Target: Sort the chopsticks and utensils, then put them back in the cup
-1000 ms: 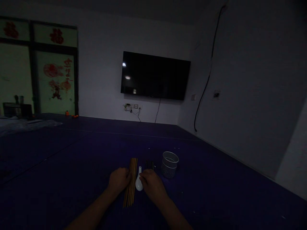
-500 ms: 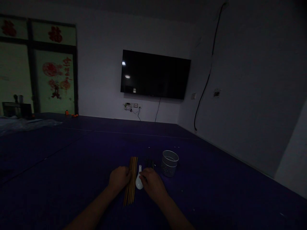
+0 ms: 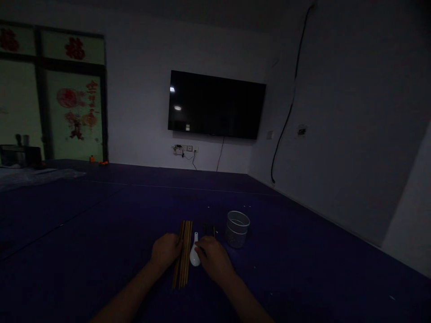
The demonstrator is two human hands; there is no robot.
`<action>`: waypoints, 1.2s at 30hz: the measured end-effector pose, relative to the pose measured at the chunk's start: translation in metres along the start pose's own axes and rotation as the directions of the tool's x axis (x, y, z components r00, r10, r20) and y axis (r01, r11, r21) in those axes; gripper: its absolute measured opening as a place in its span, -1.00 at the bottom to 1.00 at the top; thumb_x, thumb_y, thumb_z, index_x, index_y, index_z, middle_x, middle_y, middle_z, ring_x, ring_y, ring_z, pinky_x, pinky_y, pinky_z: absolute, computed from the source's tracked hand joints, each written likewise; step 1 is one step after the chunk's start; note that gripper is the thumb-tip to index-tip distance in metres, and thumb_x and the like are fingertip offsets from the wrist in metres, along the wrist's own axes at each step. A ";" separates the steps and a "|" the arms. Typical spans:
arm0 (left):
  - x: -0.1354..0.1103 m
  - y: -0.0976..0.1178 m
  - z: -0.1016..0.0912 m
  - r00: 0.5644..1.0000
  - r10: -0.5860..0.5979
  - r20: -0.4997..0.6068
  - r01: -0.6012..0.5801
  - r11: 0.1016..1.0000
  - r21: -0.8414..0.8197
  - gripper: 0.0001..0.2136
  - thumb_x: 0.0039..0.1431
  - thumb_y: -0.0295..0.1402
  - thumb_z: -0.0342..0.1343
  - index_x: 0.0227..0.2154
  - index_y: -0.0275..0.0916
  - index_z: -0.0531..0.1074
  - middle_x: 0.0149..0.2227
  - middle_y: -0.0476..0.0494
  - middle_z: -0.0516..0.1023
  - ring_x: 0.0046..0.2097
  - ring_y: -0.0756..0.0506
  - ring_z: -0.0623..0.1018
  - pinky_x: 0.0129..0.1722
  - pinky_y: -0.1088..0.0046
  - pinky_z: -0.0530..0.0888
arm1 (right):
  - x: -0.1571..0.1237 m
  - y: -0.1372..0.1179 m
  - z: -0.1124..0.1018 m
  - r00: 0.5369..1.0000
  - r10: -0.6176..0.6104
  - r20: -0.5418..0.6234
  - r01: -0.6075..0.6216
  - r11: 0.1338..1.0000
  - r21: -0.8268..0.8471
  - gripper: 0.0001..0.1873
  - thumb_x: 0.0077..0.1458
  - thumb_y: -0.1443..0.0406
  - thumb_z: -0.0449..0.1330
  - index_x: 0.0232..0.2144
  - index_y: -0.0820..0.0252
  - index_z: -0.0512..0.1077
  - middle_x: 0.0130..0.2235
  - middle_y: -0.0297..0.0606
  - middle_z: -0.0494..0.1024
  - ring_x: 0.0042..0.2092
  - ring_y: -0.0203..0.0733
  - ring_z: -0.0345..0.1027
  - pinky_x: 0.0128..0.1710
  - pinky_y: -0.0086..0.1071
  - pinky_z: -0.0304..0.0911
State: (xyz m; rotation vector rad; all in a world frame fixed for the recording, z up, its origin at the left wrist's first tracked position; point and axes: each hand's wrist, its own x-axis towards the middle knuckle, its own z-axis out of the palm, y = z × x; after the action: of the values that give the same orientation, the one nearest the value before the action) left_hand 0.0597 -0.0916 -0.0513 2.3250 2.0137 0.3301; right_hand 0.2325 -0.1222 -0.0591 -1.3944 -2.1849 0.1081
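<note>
A bundle of several wooden chopsticks [image 3: 185, 264] lies lengthwise on the dark purple surface before me. My left hand [image 3: 166, 249] is closed at the bundle's left side, its fingertips on the leftmost chopstick, with a narrow gap between that side and the others. Just right of the bundle lies a white soup spoon [image 3: 194, 257], bowl toward me. My right hand [image 3: 212, 255] is curled with its fingertips on the spoon where handle meets bowl; its palm side is hidden. Beyond this hand some thin dark utensils [image 3: 209, 229] show partly. A perforated metal utensil holder [image 3: 237, 229] stands upright to the right.
The purple surface [image 3: 111, 215] runs back to the wall, with small white scraps on it. Clear plastic sheeting [image 3: 40, 176] and a dark box [image 3: 20, 154] are at the far left, near small orange objects [image 3: 103, 163]. A television [image 3: 215, 105] hangs ahead; a black cable [image 3: 286, 121] runs down the wall.
A gap has opened between the leftmost chopsticks and the rest, as my left hand shifted slightly left. My right hand and the spoon look almost unchanged.
</note>
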 end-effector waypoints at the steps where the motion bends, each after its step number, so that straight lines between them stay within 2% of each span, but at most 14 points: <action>1: 0.000 0.000 0.000 1.000 -0.006 0.000 0.006 1.000 -0.001 -0.67 0.23 -0.24 -0.15 -0.40 -0.20 0.50 -0.37 -0.15 0.58 -0.26 -0.11 0.57 -0.28 0.45 0.40 | 0.000 0.001 0.000 1.000 0.001 0.004 -0.001 1.000 -0.002 -0.72 0.19 0.33 -0.01 -0.19 0.15 0.50 -0.16 -0.19 0.52 -0.05 -0.18 0.33 -0.05 -0.39 0.13; 9: 0.000 -0.001 0.001 1.000 -0.024 -0.012 0.024 1.000 0.005 -0.67 0.23 -0.23 -0.16 -0.40 -0.20 0.49 -0.35 -0.16 0.58 -0.23 -0.10 0.57 -0.26 0.46 0.40 | 0.001 0.003 0.002 1.000 0.012 0.022 -0.012 1.000 0.007 -0.71 0.19 0.33 0.00 -0.16 0.15 0.49 -0.15 -0.19 0.53 -0.04 -0.18 0.33 -0.04 -0.39 0.12; 22: 0.001 -0.003 0.000 1.000 -0.010 -0.001 0.010 1.000 0.002 -0.67 0.23 -0.24 -0.16 -0.42 -0.20 0.49 -0.35 -0.16 0.58 -0.24 -0.12 0.57 -0.27 0.43 0.40 | -0.001 -0.003 -0.004 0.999 0.027 0.038 -0.027 1.000 0.014 -0.70 0.19 0.35 0.00 -0.14 0.14 0.48 -0.15 -0.19 0.53 -0.04 -0.18 0.33 -0.04 -0.39 0.13; 36: -0.002 -0.004 0.001 1.000 0.026 -0.007 -0.025 0.999 0.026 -0.65 0.24 -0.26 -0.20 -0.39 -0.21 0.49 -0.32 -0.17 0.59 -0.23 -0.11 0.57 -0.25 0.44 0.41 | -0.001 -0.001 -0.002 1.000 0.016 0.026 -0.016 1.000 0.014 -0.71 0.18 0.34 0.01 -0.14 0.16 0.49 -0.16 -0.19 0.53 -0.05 -0.19 0.34 -0.05 -0.41 0.13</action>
State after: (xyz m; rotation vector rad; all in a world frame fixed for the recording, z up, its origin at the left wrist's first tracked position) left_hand 0.0563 -0.0925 -0.0533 2.3697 2.0051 0.3169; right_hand 0.2331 -0.1240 -0.0577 -1.4098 -2.1901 0.1483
